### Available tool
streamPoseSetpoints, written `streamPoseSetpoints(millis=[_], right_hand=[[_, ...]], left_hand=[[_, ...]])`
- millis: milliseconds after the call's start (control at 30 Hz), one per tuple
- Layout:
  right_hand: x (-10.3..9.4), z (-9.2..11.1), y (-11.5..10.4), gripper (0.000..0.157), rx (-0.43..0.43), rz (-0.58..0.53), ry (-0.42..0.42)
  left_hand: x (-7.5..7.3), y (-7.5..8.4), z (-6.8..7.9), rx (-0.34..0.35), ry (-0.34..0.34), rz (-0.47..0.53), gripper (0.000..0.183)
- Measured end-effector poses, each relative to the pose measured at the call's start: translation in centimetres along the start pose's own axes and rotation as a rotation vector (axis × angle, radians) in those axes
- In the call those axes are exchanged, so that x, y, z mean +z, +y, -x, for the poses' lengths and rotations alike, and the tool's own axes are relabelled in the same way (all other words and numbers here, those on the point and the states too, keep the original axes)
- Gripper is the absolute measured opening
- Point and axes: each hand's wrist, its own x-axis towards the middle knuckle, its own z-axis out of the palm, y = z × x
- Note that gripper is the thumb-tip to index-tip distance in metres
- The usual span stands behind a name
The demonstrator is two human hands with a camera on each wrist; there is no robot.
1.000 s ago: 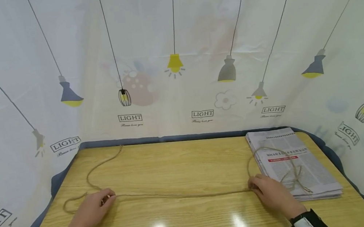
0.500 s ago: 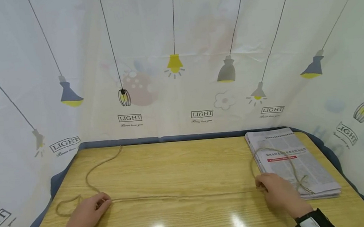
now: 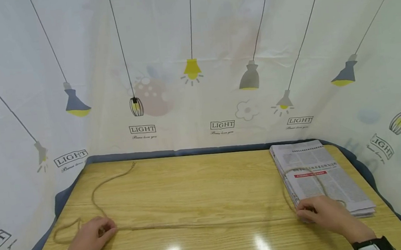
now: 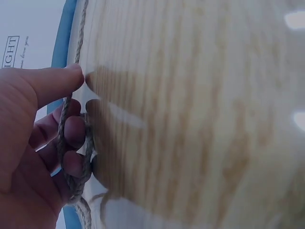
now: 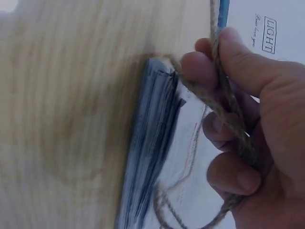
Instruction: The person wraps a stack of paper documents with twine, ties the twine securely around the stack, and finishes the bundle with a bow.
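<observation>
A long piece of thin brown twine (image 3: 203, 224) runs nearly straight across the table between both hands. My left hand (image 3: 92, 240) pinches it at the left, and in the left wrist view the twine (image 4: 62, 129) loops around the curled fingers. One tail curves away to the back of the table; a small loop lies left of the hand. At the right, my right hand (image 3: 326, 213) holds the other stretch at the near left corner of a newspaper stack (image 3: 341, 192). The right wrist view shows twine (image 5: 233, 114) passing through the fingers, with more lying over the top sheet.
The wooden table (image 3: 199, 185) has a dark blue edge (image 3: 181, 153) along its back and sides. Behind it hangs a pale curtain (image 3: 162, 32) printed with lamps. Two bright reflections lie on the near tabletop.
Both hands have moved apart and nearer the body, the left to the left, the right to the right over the stack's corner. The twine between them spans a longer stretch.
</observation>
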Motion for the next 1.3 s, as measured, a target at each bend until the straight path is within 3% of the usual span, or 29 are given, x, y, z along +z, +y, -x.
streamPoseSetpoints(millis=[67, 233, 400, 567, 733, 900, 1100, 1300], right_hand=[[0.1, 0.4, 0.5, 0.01, 0.035, 0.056, 0.013], [-0.1, 1.1, 1.4, 0.011, 0.081, 0.081, 0.015], [-0.8, 1.6, 1.3, 0.008, 0.127, 0.189, 0.067], [-2.4, 2.3, 0.8, 0.008, 0.166, 0.309, 0.127], [-3.0, 3.3, 2.7, 0.006, 0.149, 0.198, 0.046], [-3.0, 4.0, 5.5, 0.012, 0.189, 0.064, -0.031], [-3.5, 4.6, 6.9, 0.017, 0.274, 0.115, -0.022], [-3.1, 4.9, 7.7, 0.022, 0.303, 0.158, -0.032]], left_hand=[[0.0, -0.1, 0.2, 0.018, 0.007, 0.009, 0.007], [0.0, 0.0, 0.6, 0.018, -0.008, 0.017, 0.007], [0.0, 0.2, 0.7, 0.014, -0.057, 0.036, 0.007], [0.1, 0.3, 0.8, 0.056, -0.114, 0.11, 0.01], [0.2, 0.2, 1.1, 0.073, -0.172, 0.175, 0.012], [0.3, 0.5, 1.4, 0.115, -0.173, 0.204, 0.009], [0.4, 1.0, 1.5, 0.15, -0.177, 0.232, 0.009], [0.3, 0.8, 1.8, 0.106, -0.161, 0.172, 0.008]])
